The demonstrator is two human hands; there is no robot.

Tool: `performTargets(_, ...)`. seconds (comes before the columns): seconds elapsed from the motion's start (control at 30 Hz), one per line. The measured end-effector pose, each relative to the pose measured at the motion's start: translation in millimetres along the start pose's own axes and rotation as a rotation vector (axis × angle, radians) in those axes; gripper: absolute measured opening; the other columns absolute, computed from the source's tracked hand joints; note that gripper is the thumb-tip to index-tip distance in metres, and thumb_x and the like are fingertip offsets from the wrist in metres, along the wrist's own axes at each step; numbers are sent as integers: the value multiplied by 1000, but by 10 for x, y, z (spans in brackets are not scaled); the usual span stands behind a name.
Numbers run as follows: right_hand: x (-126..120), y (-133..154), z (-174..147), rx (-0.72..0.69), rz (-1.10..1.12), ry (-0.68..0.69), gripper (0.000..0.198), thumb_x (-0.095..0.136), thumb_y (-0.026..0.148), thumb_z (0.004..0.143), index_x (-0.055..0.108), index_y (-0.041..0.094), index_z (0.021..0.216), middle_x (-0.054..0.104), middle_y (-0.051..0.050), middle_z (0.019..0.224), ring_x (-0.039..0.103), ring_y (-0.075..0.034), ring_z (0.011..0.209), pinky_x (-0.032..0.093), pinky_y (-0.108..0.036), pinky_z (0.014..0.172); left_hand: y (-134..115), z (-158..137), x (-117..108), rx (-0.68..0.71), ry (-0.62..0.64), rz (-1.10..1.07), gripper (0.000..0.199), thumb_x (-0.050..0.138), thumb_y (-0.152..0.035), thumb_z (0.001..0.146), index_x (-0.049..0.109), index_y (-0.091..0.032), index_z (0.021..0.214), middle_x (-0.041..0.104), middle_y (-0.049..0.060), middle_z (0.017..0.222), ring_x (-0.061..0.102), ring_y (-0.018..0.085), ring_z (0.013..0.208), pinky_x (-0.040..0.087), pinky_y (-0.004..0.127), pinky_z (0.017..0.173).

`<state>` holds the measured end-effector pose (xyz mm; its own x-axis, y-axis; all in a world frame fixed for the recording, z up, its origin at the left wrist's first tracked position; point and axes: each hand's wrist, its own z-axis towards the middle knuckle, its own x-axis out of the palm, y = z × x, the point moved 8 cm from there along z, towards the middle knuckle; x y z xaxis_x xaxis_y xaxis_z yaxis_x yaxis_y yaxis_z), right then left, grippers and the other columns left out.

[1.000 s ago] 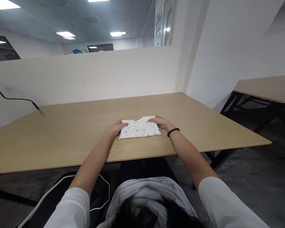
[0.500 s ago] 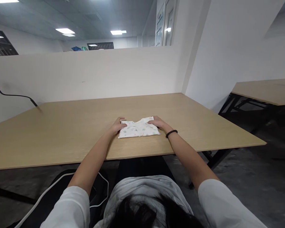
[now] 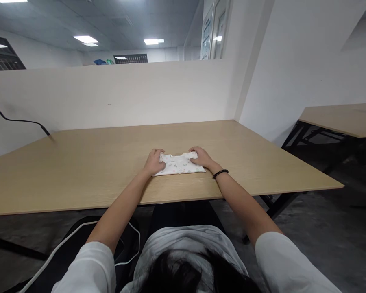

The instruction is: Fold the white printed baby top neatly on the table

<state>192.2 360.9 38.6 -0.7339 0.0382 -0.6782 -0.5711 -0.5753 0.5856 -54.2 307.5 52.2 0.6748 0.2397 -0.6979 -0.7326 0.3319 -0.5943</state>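
Note:
A small white folded garment with a scattered print lies near the front edge of the wooden table, its neckline-like notch facing away from me. At its left side, my left hand rests with the thumb on the fabric and the fingers curved apart around the far left corner. On the opposite side, my right hand has its thumb on the cloth, and its fingers arch past the far right corner. Neither hand appears to pinch the fabric. A dark beaded bracelet circles my right wrist.
The table meets a low white partition at the back. A black cable reaches the table's left rear. Another table stands at right. Below, a white cable crosses a dark seat-like shape at left.
My fingers have come up from the garment's far corners and spread above them. The garment's upper edge now lies flatter. The left hand has shifted slightly right over the cloth.

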Motion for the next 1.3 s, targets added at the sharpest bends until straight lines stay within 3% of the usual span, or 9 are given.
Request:
performTargets(0.17,12,-26,-2,9,-16,2,21,60,20,76,68,17,95,70,-9,104,62,-21,97,46,-34,91,36,-15,43,-26,6,-19,41,58,-9,66,66,-18,105,55,9,111,56,26,109,43,39,103)
performTargets(0.33,-66,-77,16,81,74,-102,24,51,15,75,70,17,88,71,-6,96,61,-18,89,47,-31,86,146,36,23,-112,-49,-82,20,53,-12,70,71,-16,80,60,10,99,60,23,95,48,35,89)
performTargets(0.47,-123,-190,34,200,177,-174,26,49,19,75,70,17,90,71,-5,93,61,-17,85,48,-27,77,228,39,41,-198,-51,-176,23,54,-21,72,73,-14,81,67,9,83,62,22,77,49,31,69)
performTargets(0.67,-25,-271,19,277,188,-77,23,51,15,71,70,15,85,71,-5,84,61,-15,77,47,-24,71,290,18,86,-259,15,-233,24,55,-23,70,73,-12,82,69,9,71,59,18,61,43,26,54)
performTargets(0.9,-25,-134,-13,150,79,-70,24,50,13,77,68,17,92,69,-6,99,59,-19,96,46,-34,92,251,67,31,-198,-25,-76,17,58,-14,67,73,-15,74,67,9,76,62,25,84,49,34,77)
performTargets(1.0,-104,-18,-20,62,4,-103,23,50,14,81,67,16,96,66,-10,104,56,-23,105,43,-38,99,155,67,-38,-129,-50,-21,22,58,-11,67,73,-16,82,65,11,99,58,28,106,45,39,96)
performTargets(1.1,-253,205,-43,-49,-121,-246,27,43,14,88,67,16,100,66,-13,106,55,-26,109,41,-41,103,-86,39,-127,81,-82,66,29,57,-15,74,70,-18,99,57,12,125,48,28,125,34,44,111)
performTargets(1.2,-224,467,-73,-136,-166,-290,31,39,20,94,66,17,109,65,-13,114,55,-25,113,39,-40,106,-376,-53,-29,366,28,138,37,52,-27,86,62,-20,121,46,11,144,38,26,137,25,43,116)
performTargets(1.3,84,647,-96,-202,-201,-112,37,41,33,97,61,17,124,58,-13,132,49,-24,126,35,-40,110,-409,-131,247,395,265,176,50,47,-39,92,50,-20,138,37,12,154,27,26,145,18,44,119)
